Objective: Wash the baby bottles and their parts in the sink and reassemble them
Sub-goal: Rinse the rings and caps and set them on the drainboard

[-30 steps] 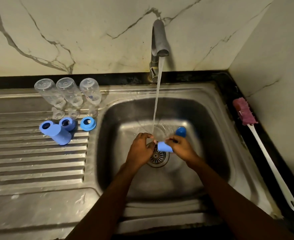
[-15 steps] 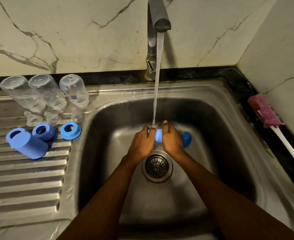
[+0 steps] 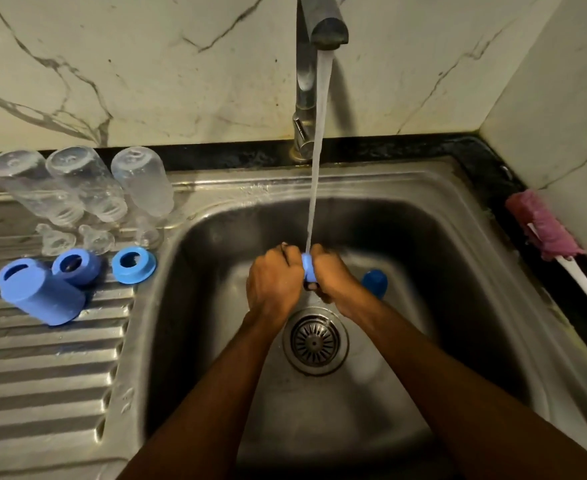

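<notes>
Under the running water, my left hand point(image 3: 274, 282) and my right hand point(image 3: 331, 273) grip a blue bottle cap point(image 3: 308, 270) between them, and only a strip of it shows. A second blue cap point(image 3: 375, 282) stands on the sink floor just right of my right hand. On the drainboard at the left, three clear bottles point(image 3: 87, 185) stand upside down in a row. In front of them lie clear nipples point(image 3: 96, 239), blue collar rings point(image 3: 133, 265) and a large blue cap point(image 3: 42, 299) on its side.
The tap point(image 3: 319, 29) pours a steady stream into the steel sink point(image 3: 215, 341), above the drain strainer point(image 3: 314, 341). A bottle brush with a pink head point(image 3: 544, 226) and white handle lies on the black counter at the right. Marble walls close the back and right.
The view has closed in on the sink. My hands have drawn together round the blue cap and lifted it from near the drain up into the stream.
</notes>
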